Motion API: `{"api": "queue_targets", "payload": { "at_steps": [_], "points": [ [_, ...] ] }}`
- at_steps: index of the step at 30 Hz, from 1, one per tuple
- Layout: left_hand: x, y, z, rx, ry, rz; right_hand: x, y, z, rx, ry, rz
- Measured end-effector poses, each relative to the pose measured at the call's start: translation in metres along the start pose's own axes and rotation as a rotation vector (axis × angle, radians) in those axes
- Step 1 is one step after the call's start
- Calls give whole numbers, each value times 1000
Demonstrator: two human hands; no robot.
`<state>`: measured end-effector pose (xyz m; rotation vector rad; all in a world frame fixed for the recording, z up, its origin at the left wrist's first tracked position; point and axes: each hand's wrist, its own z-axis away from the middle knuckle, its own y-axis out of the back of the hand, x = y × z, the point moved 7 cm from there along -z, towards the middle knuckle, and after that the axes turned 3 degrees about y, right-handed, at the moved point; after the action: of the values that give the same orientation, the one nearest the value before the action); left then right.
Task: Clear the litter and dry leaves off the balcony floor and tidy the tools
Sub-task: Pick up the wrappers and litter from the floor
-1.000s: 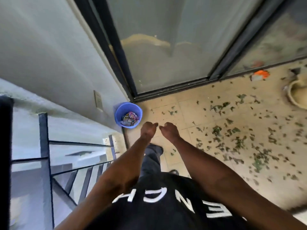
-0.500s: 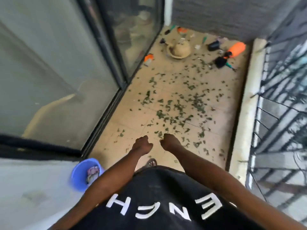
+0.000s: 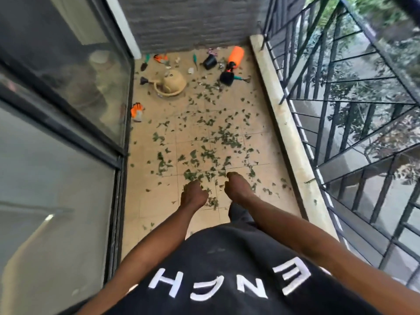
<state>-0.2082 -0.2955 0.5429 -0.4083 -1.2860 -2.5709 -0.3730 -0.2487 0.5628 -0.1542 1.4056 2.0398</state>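
Sliding glass door (image 3: 68,123) with dark frame runs down the left side; a pale curtain shows behind the near pane. Tiled balcony floor (image 3: 156,201) stretches ahead to a grey brick wall (image 3: 193,21) at the far end. Against the door track, an orange-and-grey glove (image 3: 137,112) lies on the tiles; a second orange glove (image 3: 160,58) sits at the far end near the wall, with a teal-handled trowel (image 3: 145,62) just left of it. A small black hand brush (image 3: 144,80) lies beside a tan woven basket (image 3: 171,85) tipped on the floor, rim toward the viewer. Dry green leaves (image 3: 204,153) are scattered across the middle tiles, thickest just ahead of the hands, thinner toward the far end. Left hand (image 3: 193,193) is held out low over the floor, fingers curled into a loose fist, gripping nothing visible. Right hand (image 3: 236,186) hangs just beside it, apart by a narrow gap, fingers likewise curled in and holding nothing. Both arms extend from a black shirt with white lettering (image 3: 227,287). Farther right at the far end: a black plastic pot (image 3: 209,62) on its side, an orange spray bottle (image 3: 235,56) with black pump head lying down, another black pot (image 3: 226,78) touching a teal-handled hand rake (image 3: 242,79). Small bits of litter near these, too blurred to identify. A pale concrete kerb (image 3: 286,133) edges the floor on the right, a few leaves on it; black metal railing (image 3: 354,114) rises beyond, trees and ground below.
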Motion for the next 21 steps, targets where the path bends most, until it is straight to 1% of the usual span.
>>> {"api": "queue_targets", "payload": {
  "at_steps": [3,7,13,15,17,19,21],
  "points": [
    [15,7,-22,-28,-41,-25,1,17,-24,-3,-23,6],
    [42,19,-65,-24,-64,-56,8,37,-68,4,-68,27],
    [105,37,-161,-55,-56,-69,29,68,-178,-33,-69,1],
    [122,44,-191,-78,-47,-87,34,82,-214,-74,-55,-13],
    [148,57,-229,-111,-12,-108,43,111,-262,-101,-41,-5],
    [181,76,-261,-144,10,-112,53,148,-304,-84,-63,-12],
    [220,100,-298,-143,16,-88,59,186,-347,-69,-55,-8]
  ]
}}
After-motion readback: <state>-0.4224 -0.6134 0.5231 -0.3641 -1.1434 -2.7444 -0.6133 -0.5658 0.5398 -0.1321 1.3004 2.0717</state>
